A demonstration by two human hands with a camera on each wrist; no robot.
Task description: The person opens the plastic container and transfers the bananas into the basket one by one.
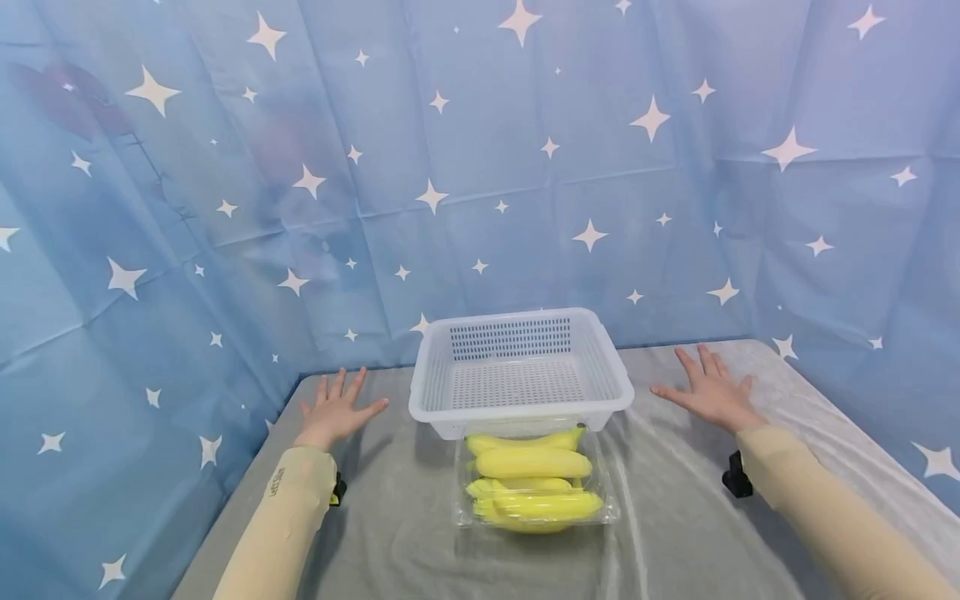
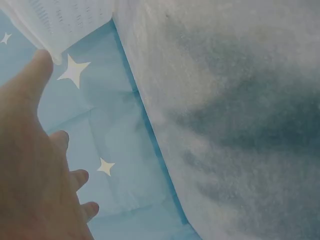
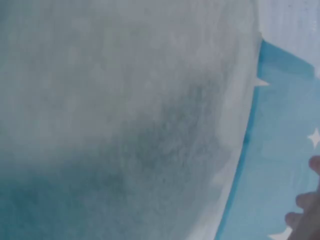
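A white plastic basket with slotted walls stands at the back middle of the table, and nothing lies in it. In front of it is a clear plastic box with several yellow bananas inside. My left hand is held over the table left of the basket, fingers spread, holding nothing. To the right of the basket my right hand is likewise spread and holds nothing. In the left wrist view the left thumb overlaps the basket's corner; the right wrist view catches only some fingertips.
Grey cloth covers the table. A blue curtain with white stars hangs behind it and along both sides. Dark wrist devices sit under both sleeves.
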